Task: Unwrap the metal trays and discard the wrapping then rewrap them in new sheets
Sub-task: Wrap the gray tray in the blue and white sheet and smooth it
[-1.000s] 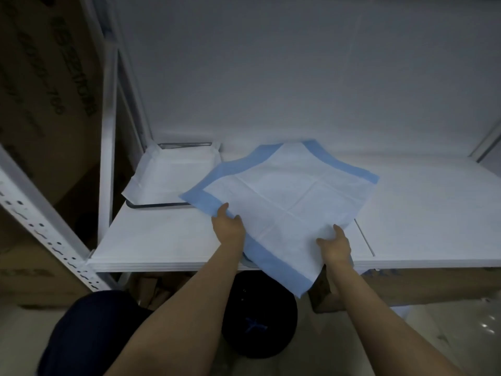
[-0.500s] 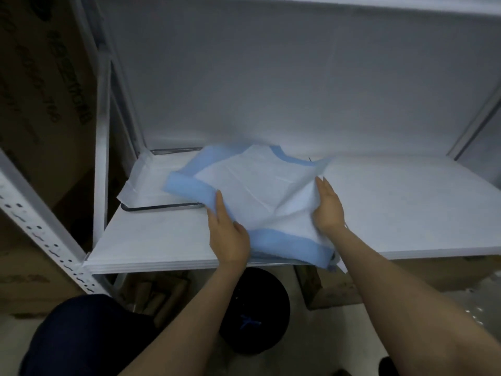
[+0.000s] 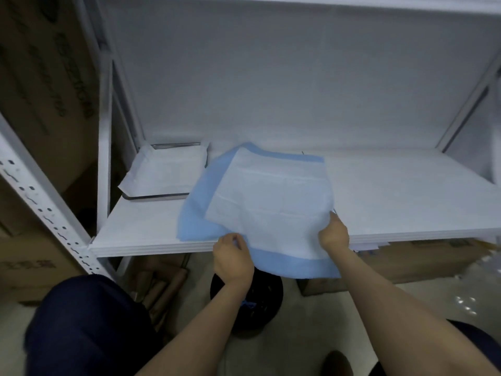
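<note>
Brown cardboard boxes (image 3: 40, 77) stand at the far left, behind a white perforated metal upright (image 3: 46, 213). On the left rear of the white shelf board (image 3: 406, 199) lies a flat metal tray (image 3: 165, 172), covered by a white sheet with its dark rim showing at front and back. Just right of it, a large white sheet with a blue border (image 3: 271, 202) spreads over the middle of the shelf, its near edge hanging off the front. The left hand (image 3: 233, 261) pinches that near edge with curled fingers. The right hand (image 3: 334, 234) grips the sheet's right side at the shelf's front edge. A round black bin (image 3: 257, 308) sits on the floor beneath the hands.
</note>
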